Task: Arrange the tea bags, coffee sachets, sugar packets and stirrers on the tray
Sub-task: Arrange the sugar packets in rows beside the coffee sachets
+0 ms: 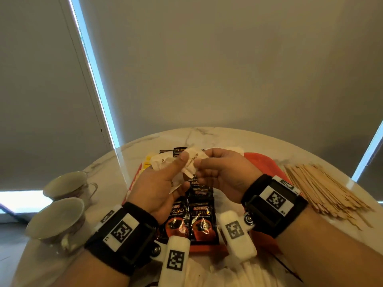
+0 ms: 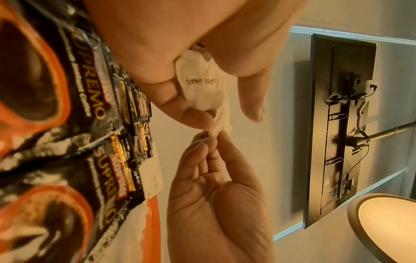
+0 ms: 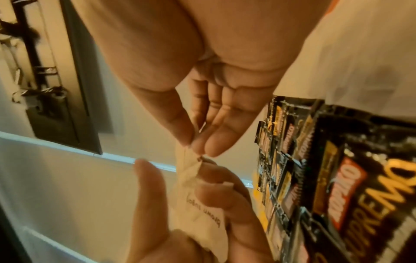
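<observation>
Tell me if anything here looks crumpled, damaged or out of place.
The brown sugar packet is crumpled; the left hand holds it while the right hand pinches its end. The stirrers lie in a loose heap on the table, off the tray.

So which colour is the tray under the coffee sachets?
Red-orange. The tray shows best in the head view, beneath the black sachets.

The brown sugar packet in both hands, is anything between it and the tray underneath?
Nothing stands between. The brown sugar packet is pinched by the left hand and right hand above the red tray. Coffee sachets already cover the middle below; bare tray shows to the right.
</observation>
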A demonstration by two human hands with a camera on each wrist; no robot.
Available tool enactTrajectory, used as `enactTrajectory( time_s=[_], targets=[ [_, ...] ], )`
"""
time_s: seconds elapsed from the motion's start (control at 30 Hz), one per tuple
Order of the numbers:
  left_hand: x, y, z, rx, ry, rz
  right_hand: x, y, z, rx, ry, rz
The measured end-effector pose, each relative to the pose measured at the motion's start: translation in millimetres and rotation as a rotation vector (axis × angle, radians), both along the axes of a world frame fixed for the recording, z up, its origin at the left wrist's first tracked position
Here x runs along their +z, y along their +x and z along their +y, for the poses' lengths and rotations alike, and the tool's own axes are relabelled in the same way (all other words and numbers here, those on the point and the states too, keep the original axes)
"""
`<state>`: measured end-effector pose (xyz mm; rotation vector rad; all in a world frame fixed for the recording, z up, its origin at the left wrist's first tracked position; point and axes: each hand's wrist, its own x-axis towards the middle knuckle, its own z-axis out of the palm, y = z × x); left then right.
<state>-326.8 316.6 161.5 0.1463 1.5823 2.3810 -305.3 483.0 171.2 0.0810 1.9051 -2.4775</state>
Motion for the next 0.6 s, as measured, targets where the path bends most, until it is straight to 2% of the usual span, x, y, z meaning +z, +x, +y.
enactTrajectory(
  time_s=[0.1, 0.37, 0.6],
  targets=[
    [-3.6, 0.2, -0.4, -0.013, -0.037, 0.054, -0.2, 1.9, 1.6, 0.011, -0.039, -0.022],
    [-4.6, -3.9, -0.9, 0.036, -0.085, -0.026, -6.4, 4.7, -2.1, 0.014, 0.190, 0.019],
    [-2.8, -6.7, 0.3, 0.059, -0.061, -0.051, -8.3, 2.4, -1.2, -0.131, 0.130, -0.014]
  ],
)
